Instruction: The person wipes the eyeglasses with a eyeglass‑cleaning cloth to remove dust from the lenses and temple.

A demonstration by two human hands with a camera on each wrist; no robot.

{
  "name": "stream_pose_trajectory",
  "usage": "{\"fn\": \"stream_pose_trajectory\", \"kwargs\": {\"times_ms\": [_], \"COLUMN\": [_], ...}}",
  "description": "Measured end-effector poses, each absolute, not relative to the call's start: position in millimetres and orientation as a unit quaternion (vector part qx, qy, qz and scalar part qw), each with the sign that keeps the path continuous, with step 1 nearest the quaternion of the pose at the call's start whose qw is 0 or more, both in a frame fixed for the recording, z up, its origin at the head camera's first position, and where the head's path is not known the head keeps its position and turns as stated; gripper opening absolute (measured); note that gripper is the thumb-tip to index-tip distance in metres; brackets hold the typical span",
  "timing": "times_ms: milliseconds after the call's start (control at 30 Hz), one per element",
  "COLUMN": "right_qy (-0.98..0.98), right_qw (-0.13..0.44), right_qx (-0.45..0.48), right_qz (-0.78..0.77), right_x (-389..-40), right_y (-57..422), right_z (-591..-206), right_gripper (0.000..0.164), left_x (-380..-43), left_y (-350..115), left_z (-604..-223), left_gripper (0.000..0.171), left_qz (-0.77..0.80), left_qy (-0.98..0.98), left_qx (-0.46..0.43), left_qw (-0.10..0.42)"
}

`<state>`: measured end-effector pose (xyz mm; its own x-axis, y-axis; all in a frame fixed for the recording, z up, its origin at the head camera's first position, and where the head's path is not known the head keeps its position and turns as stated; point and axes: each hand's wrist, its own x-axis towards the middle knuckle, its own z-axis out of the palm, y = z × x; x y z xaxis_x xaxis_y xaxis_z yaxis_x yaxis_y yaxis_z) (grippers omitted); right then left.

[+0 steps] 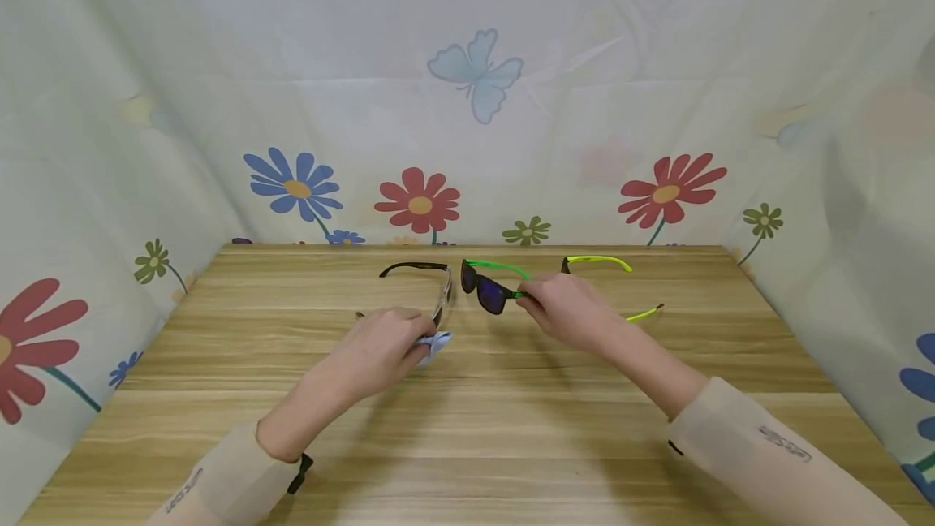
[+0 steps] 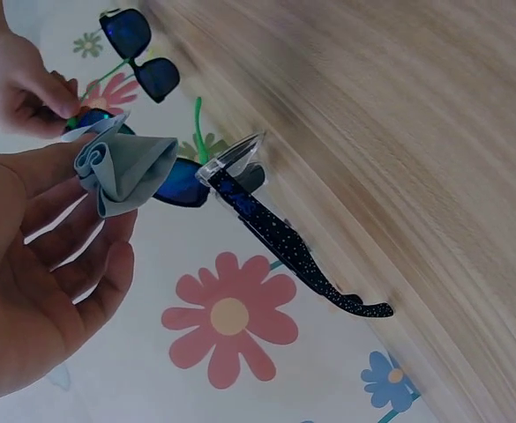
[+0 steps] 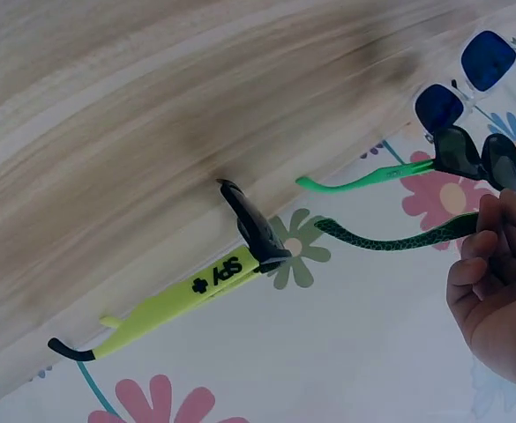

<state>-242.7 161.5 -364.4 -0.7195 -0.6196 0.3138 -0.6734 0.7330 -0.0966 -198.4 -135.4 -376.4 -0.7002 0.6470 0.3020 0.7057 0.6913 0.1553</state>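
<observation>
My left hand (image 1: 383, 347) pinches a folded light blue cloth (image 2: 121, 167) between thumb and fingers. Beside it on the wooden table stands a pair of sunglasses with a clear front and black speckled temples (image 2: 284, 247), partly covered by that hand in the head view. My right hand (image 1: 570, 307) grips one temple of black-framed sunglasses with green temples (image 1: 491, 295) near the hinge. Their blue-tinted lenses face toward me and leftward, and they look tilted. In the right wrist view, fingers hide part of the held temple (image 3: 399, 235).
A third pair of sunglasses with yellow temples (image 3: 178, 300) and a black front stands on the table (image 1: 467, 445) at the right, partly behind my right hand. A flower-printed white cloth (image 1: 351, 96) rises behind the table and along both sides.
</observation>
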Motion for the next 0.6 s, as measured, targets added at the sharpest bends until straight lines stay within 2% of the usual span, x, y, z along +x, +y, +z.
{"fn": "stream_pose_trajectory", "kwargs": {"times_ms": [600], "right_qy": [-0.898], "right_qw": [0.173], "right_qx": [0.380], "right_qz": [0.140], "right_x": [-221.4], "right_y": [158.9], "right_z": [-353.9], "right_gripper": [0.009], "left_x": [-199.9], "left_y": [-120.2], "left_z": [-370.2], "left_gripper": [0.011], "left_qz": [-0.194], "left_qy": [-0.893], "left_qx": [-0.345], "left_qw": [0.212]}}
